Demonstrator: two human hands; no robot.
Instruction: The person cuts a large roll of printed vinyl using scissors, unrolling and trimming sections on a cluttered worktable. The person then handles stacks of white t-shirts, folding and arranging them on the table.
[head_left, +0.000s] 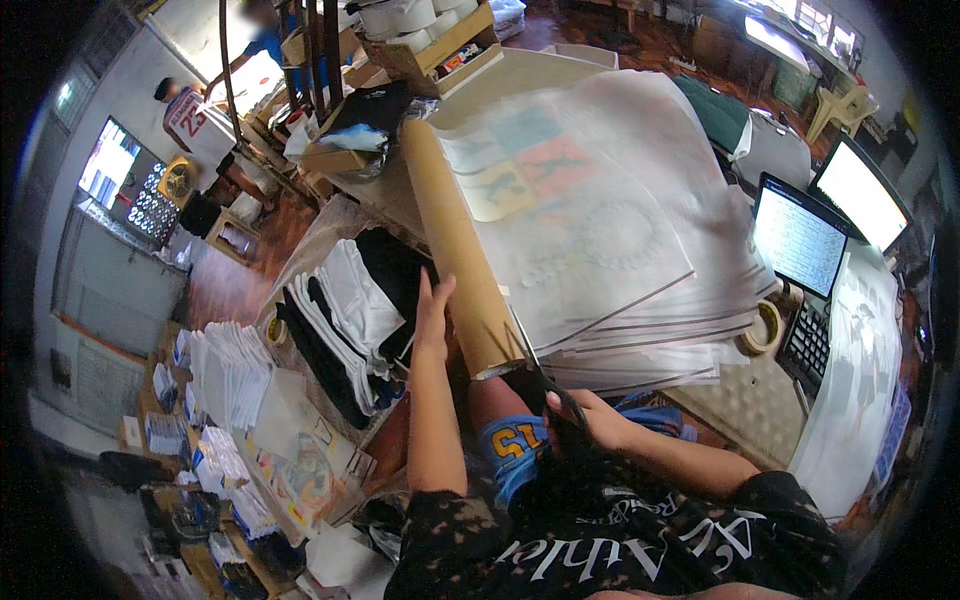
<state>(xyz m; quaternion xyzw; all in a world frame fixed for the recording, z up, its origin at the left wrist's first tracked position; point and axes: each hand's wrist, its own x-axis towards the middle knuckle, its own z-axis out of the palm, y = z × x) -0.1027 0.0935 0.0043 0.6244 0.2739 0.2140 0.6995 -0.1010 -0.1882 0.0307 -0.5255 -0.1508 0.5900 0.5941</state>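
Observation:
My right hand (592, 420) grips a pair of black-handled scissors (534, 352), its blades pointing up beside the near end of a long brown paper or cardboard roll (457, 247). At the roll's left side is my left hand (433, 311), thumb and fingers apart; whether it presses on the roll cannot be told. Right of the roll spreads a stack of large translucent sheets (630, 255). The top one shows a faint blue, red and yellow print with dark figures. Its left edge curls up against the roll.
Folded black and white garments (352, 300) lie left of the roll. On the right are two monitors (801, 232), a keyboard (808, 341) and a tape roll (761, 328). Boxes and a carton of white spools (420, 37) stand behind. Two people (196, 124) are in the background.

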